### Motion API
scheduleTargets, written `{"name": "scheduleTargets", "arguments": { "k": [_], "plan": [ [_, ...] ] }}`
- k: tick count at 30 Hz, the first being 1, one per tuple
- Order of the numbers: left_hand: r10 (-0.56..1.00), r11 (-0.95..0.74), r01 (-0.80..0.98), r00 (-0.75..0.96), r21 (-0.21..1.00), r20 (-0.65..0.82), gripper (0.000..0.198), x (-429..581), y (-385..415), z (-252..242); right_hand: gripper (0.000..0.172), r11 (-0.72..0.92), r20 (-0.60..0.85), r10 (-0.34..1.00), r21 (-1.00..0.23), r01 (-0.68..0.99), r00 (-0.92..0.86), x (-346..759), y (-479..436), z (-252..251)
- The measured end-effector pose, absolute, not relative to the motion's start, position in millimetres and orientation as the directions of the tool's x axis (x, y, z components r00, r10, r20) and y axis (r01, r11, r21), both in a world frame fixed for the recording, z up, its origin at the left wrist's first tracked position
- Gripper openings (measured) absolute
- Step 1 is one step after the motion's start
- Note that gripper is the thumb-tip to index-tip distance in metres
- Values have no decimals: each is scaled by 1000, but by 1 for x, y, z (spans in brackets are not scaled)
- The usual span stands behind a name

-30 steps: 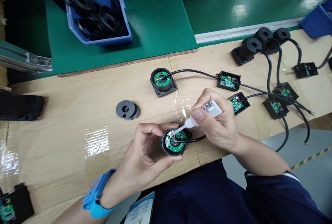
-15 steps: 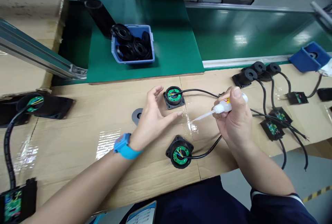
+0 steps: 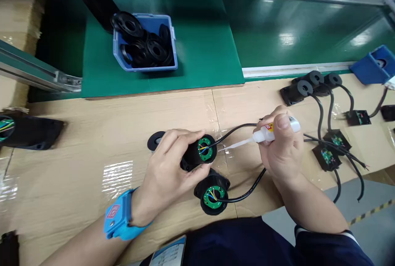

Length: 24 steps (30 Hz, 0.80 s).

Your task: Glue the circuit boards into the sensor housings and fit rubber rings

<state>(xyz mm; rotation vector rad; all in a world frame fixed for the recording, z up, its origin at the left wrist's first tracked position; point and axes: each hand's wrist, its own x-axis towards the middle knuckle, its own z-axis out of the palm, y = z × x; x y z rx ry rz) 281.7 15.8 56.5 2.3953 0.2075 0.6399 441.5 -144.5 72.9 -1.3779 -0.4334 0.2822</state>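
On a cardboard-covered bench (image 3: 77, 134), a worker's left hand (image 3: 168, 161) cups a wired black housing (image 3: 191, 157), thumb and fingers around its sides; a blue bin (image 3: 117, 50) sits at eleven o'clock. The right hand's (image 3: 282, 146) fingers wrap a white bottle (image 3: 266, 133) at three o'clock, its nozzle (image 3: 236, 145) just beside the housing's rim. An early squeeze could drip onto the circuit board (image 3: 205, 157); a snagged cable (image 3: 233, 129) could strain the wires (image 3: 203, 148); a careless tilt could knock the second housing (image 3: 212, 181) at five o'clock.

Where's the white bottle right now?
In the head view, right of centre: the bottle is in the right hand, its tip beside the housing the left hand holds.
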Motion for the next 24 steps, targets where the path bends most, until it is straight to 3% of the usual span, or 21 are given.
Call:
{"name": "scheduleTargets", "arguments": {
  "k": [5,10,24],
  "plan": [
    [238,-820,-31,890,572,389,51,276,14,65,34,98,224,448,-974,202,865,436,-154,65],
    [219,-824,-37,899,565,379,55,275,13,67,23,117,266,505,-964,241,821,431,-155,66],
    [217,-843,-25,898,538,382,58,271,11,69,24,31,288,585,-942,334,759,427,-155,76]
  ]
}}
